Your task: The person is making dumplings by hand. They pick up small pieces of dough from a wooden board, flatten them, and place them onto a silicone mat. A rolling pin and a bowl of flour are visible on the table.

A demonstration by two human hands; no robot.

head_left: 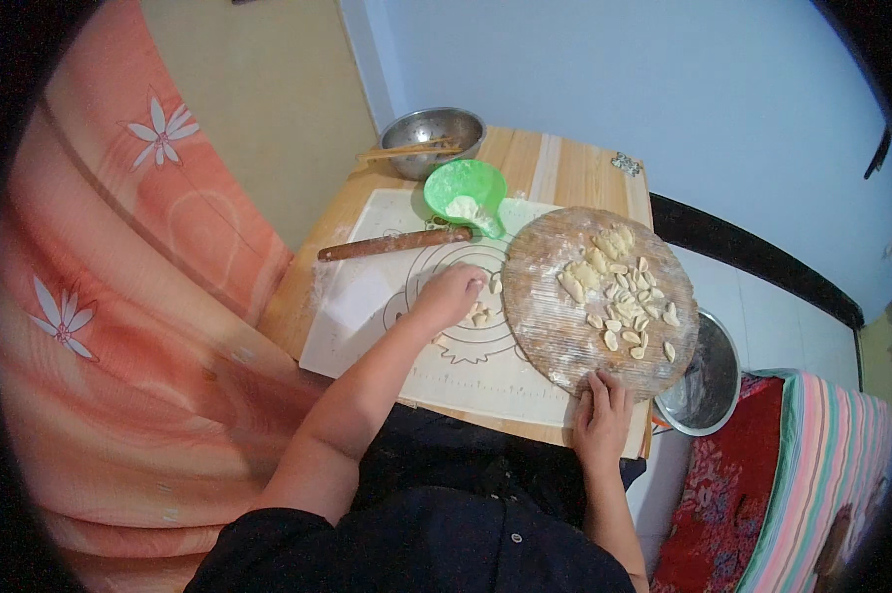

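Most dough pieces [619, 296] already lie on the round board [554, 326], whose near edge the right hand [602, 415] steadies with flat, open fingers. Just left of the board, the left hand [449, 295] curls over the few pieces left on the mat [367, 306]; I cannot tell whether it grips one.

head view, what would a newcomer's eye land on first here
The round wooden board dusted with flour, right of centre, carries pale dough pieces; the right hand rests on its near edge. The left hand touches dough bits on the white mat, with a bright green plastic bowl behind.
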